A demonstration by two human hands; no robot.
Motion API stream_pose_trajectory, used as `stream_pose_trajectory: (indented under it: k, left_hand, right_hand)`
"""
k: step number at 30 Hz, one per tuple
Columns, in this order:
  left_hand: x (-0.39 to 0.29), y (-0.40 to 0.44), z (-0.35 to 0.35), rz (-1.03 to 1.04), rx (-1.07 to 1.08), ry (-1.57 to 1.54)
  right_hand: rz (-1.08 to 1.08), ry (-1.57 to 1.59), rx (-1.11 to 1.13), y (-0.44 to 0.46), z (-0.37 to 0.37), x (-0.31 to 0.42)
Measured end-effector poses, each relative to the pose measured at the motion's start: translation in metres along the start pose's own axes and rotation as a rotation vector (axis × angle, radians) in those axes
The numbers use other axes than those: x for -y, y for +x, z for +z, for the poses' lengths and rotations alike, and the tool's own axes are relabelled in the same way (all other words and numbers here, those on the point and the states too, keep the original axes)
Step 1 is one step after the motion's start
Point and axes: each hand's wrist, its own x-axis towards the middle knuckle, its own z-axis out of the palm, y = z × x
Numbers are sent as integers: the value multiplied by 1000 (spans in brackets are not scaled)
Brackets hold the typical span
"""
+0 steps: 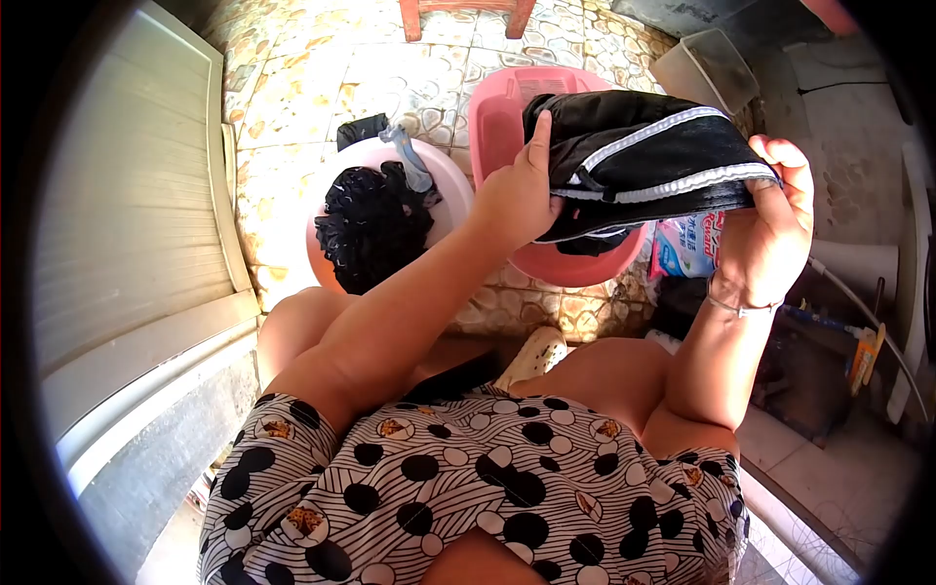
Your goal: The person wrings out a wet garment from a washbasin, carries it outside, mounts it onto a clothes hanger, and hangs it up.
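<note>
Stretched between my two hands is a black garment (653, 156) with white stripes, held up over a pink basin (497, 117). My left hand (522, 190) grips its left end, with the thumb lying on top of the cloth. At the right end, my right hand (770, 205) has its fingers bent around the edge of the fabric. Part of the garment hangs down into the basin. To the left stands a pale pink tub (450, 195) with dark wet-looking clothes (370, 224) and a grey-blue cloth (409, 161) over its rim.
A blue and pink detergent bag (682, 246) lies right of the basin. Behind it is a clear plastic bin (707, 73). A red stool (468, 8) stands at the top. A pale door (136, 214) is on the left, and a hose (873, 322) on the right.
</note>
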Motion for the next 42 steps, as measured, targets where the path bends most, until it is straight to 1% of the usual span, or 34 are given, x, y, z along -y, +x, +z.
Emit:
stream_pose_trajectory:
  k: [2,3,5,6,8,9,10,12,13,15,16,17,19,20,21,22,23,25,26,27,28,29,31,32,34,35,37,38,42]
  left_hand:
    - [9,2,1,42,-75,-67]
    - [11,4,-3,41,-78,-63]
    - [16,7,-12,96,-160,-6]
    - [18,10,-16,139,-260,-31]
    - [24,16,-28,135,-265,35]
    - [26,17,-33,129,-272,94]
    - [27,18,-34,140,-414,20]
    - [33,20,-44,151,-439,10]
    - [35,20,-48,163,-463,-1]
    - [37,18,-48,177,-485,-8]
    - [40,18,-45,232,-489,-3]
    - [41,18,-42,289,-490,3]
    - [41,17,-39,310,-450,-16]
    - [45,19,-34,312,-361,-34]
    - [47,20,-30,315,-271,-52]
    - [46,18,-27,259,-137,8]
    - [46,16,-20,262,-134,7]
    - [48,12,1,194,64,58]
    - [50,11,12,195,63,57]
    - [52,9,23,151,213,157]
    - [54,5,32,104,365,256]
    - [55,0,38,104,367,254]
    - [56,-9,48,75,658,369]
    - [54,-12,50,72,661,368]
    - [51,-15,55,83,743,440]
    - [50,-15,57,80,746,438]
    - [51,-15,62,90,774,497]
    - [53,-16,66,87,775,495]
    - [61,-20,82,103,789,530]
  right_hand:
    - [2,-8,-27,6,-13,-3]
    - [6,-18,-55,9,-19,-6]
    - [24,-37,-92,17,-30,-12]
    - [32,-97,-97,20,-36,-16]
    - [40,-229,-94,24,-46,-26]
    - [63,-388,-35,27,-57,-30]
    - [107,-480,36,29,-63,-34]
    - [177,-706,183,30,-71,-41]
    - [233,-724,253,28,-68,-41]
    - [303,-862,433,30,-73,-44]
    - [504,-907,443,30,-69,-36]
    - [504,-942,498,30,-73,-39]
    - [662,-998,623,36,-80,-41]
    - [665,-996,619,39,-82,-45]
    - [721,-1083,648,42,-85,-52]
    - [776,-1170,676,44,-88,-60]
    - [778,-1170,671,45,-100,-75]
    - [377,-1424,936,43,-129,-115]
    - [481,-1436,972,39,-126,-126]
    - [587,-1444,1005,32,-119,-139]
    - [546,-1425,1051,24,-117,-154]
    - [506,-1405,1097,15,-115,-170]
    - [536,-1546,1191,-6,-110,-201]
    - [538,-1543,1193,-15,-100,-207]
    - [634,-1693,1391,-32,-78,-217]
    - [637,-1691,1395,-38,-71,-223]
    - [764,-1833,1499,-48,-63,-240]
    - [813,-1863,1501,-49,-63,-251]
    - [817,-1923,1467,-58,-69,-276]
